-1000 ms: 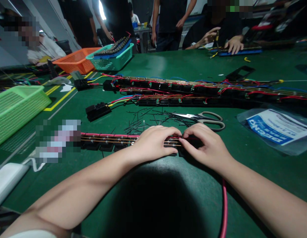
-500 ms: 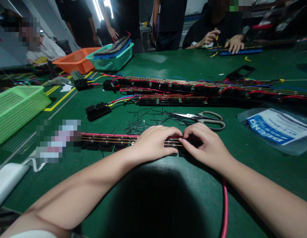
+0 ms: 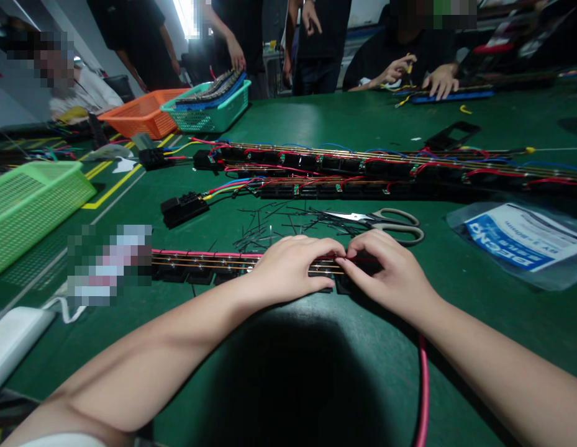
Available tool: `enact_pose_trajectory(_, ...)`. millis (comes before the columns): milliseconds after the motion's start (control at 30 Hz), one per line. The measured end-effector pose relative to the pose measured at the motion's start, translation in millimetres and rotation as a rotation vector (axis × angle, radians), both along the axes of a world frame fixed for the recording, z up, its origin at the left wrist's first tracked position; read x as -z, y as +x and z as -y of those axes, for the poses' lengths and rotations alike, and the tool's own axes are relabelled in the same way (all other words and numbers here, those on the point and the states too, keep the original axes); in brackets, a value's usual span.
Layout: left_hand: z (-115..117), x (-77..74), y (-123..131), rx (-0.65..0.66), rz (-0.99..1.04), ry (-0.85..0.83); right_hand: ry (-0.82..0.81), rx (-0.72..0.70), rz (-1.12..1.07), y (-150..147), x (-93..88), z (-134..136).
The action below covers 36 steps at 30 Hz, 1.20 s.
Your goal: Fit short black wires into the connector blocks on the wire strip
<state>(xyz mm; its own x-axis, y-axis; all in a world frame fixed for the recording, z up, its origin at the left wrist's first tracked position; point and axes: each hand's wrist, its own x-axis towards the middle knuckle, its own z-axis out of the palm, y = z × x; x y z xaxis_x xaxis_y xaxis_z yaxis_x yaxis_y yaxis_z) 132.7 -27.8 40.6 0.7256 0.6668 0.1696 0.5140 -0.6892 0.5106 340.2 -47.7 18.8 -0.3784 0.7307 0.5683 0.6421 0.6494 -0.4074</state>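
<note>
A long black segmented strip (image 3: 200, 268) with copper-coloured rods and a red wire along its far edge lies across the green table in front of me. My left hand (image 3: 292, 267) grips it from above, thumb on the near edge and fingers curled over the far side. Just to the right, my right hand (image 3: 386, 267) is pinched, its thumb and index fingertips meeting close to my left index fingertip over the strip. Whatever sits in that pinch is too small to make out. Black cable-tie offcuts (image 3: 264, 226) and scissors (image 3: 390, 226) lie beyond my hands.
More wired strips (image 3: 335, 164) run across the table behind. A plastic bag with a blue label (image 3: 525, 239) lies right, and a thick red cable (image 3: 423, 385) hangs near. Baskets in green (image 3: 41, 192), orange (image 3: 143, 115) and teal (image 3: 213, 115) stand left. Several people work beyond.
My hands stay almost in place, the left index fingertip shifting slightly right. Across the table, a person's hand has come down onto the strips in the teal basket.
</note>
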Motion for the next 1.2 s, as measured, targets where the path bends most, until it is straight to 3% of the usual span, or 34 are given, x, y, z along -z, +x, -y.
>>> enact_pose_trajectory(600,0.6,2.4,0.7,-0.022,-0.016,-0.001,0.049,-0.071,0.073,1.7,-0.9,1.6)
enact_pose_trajectory(1200,0.9,0.3,1.1,-0.055,-0.023,-0.059,0.062,-0.010,0.121,2.7,0.5,2.3)
